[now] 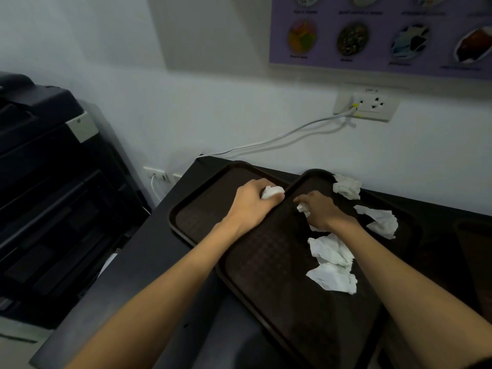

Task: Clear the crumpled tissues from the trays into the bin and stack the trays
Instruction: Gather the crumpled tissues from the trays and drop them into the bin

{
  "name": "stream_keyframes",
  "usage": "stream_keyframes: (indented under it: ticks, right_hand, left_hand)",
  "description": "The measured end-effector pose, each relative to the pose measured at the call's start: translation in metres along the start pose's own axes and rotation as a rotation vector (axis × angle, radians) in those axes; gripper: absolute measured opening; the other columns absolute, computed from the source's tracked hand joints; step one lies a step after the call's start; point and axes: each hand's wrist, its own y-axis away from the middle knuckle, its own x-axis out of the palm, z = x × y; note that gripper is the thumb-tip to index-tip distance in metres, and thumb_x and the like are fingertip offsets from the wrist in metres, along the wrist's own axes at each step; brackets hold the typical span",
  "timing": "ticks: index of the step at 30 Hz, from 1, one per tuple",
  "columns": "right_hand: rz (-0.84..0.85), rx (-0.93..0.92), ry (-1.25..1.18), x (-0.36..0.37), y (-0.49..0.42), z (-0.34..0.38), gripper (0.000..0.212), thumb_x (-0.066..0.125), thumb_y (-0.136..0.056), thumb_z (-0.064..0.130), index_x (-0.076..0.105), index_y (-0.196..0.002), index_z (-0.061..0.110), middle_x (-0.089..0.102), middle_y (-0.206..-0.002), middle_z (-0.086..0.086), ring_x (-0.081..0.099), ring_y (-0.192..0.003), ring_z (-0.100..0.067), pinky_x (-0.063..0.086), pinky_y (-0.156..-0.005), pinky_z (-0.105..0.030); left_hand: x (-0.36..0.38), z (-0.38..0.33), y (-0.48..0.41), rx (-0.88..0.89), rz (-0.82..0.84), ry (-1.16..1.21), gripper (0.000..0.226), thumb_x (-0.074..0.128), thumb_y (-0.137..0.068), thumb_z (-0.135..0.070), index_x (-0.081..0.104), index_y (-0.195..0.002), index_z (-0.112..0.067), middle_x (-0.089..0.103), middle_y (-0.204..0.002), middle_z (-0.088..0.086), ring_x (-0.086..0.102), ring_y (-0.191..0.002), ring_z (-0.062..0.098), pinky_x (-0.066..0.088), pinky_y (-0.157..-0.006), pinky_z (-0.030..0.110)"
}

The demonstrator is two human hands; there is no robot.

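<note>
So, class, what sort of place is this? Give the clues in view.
Probably a canteen or office break area: brown serving trays with crumpled tissues, a wall poster of pictured dishes, and a large office copier beside the counter.

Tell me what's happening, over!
Left hand grips tissue ball over left tray. Right hand grips second tissue on right tray. Loose tissues lie there.
</note>
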Motion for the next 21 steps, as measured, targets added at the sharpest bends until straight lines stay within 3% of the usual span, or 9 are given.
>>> stream_keyframes:
  ticks: [5, 10, 15, 19, 21]
  right_hand:
    - [-0.079, -0.012, -0.004, 0.01, 0.002, -0.001, 0.052, 0.048, -0.086, -0.011, 0.057, -0.128, 0.018, 0.046, -0.132, -0.012, 0.046, -0.121, -0.032, 0.045, -0.098, -0.036]
    - [-0.204, -0.02, -0.116, 0.002, 0.01, 0.01, 0.033, 0.05, -0.087, -0.005, 0.067, -0.109, 0.012, 0.055, -0.111, -0.013, 0.058, -0.102, -0.029, 0.042, -0.077, -0.025]
    - [-0.352, -0.122, -0.22, -0.029, 0.038, 0.054, 0.029, 0.05, -0.089, 0.001, 0.069, -0.108, 0.012, 0.064, -0.111, -0.011, 0.061, -0.104, -0.026, 0.045, -0.086, -0.025]
    - [-0.488, -0.27, -0.404, -0.038, 0.075, 0.095, 0.03, 0.06, -0.082, 0.0, 0.071, -0.104, 0.016, 0.064, -0.094, 0.007, 0.058, -0.087, -0.007, 0.037, -0.076, 0.001]
    - [-0.504, -0.305, -0.435, -0.035, 0.092, 0.119, 0.036, 0.063, -0.078, 0.001, 0.071, -0.105, 0.021, 0.062, -0.093, 0.006, 0.055, -0.079, -0.006, 0.035, -0.072, 0.002]
  left_hand:
    - [-0.003, 0.006, 0.01, -0.041, 0.025, 0.017, 0.017, 0.066, -0.085, -0.035, 0.068, -0.097, -0.023, 0.065, -0.093, -0.01, 0.059, -0.086, 0.002, 0.04, -0.068, 0.013]
    - [-0.016, 0.013, 0.028, -0.076, -0.043, 0.096, 0.016, 0.066, -0.083, -0.042, 0.066, -0.096, -0.033, 0.065, -0.101, -0.008, 0.061, -0.094, 0.007, 0.048, -0.079, 0.022]
    - [-0.047, 0.018, 0.054, -0.072, -0.136, 0.17, 0.018, 0.067, -0.081, -0.045, 0.068, -0.096, -0.036, 0.068, -0.097, -0.01, 0.064, -0.092, 0.008, 0.053, -0.081, 0.028]
    - [-0.079, 0.02, 0.084, -0.061, -0.182, 0.199, 0.017, 0.069, -0.08, -0.043, 0.069, -0.096, -0.035, 0.07, -0.096, -0.009, 0.066, -0.092, 0.01, 0.054, -0.086, 0.033]
    - [-0.097, 0.022, 0.102, -0.051, -0.205, 0.201, 0.016, 0.069, -0.079, -0.043, 0.069, -0.094, -0.036, 0.07, -0.096, -0.009, 0.067, -0.091, 0.011, 0.055, -0.087, 0.037]
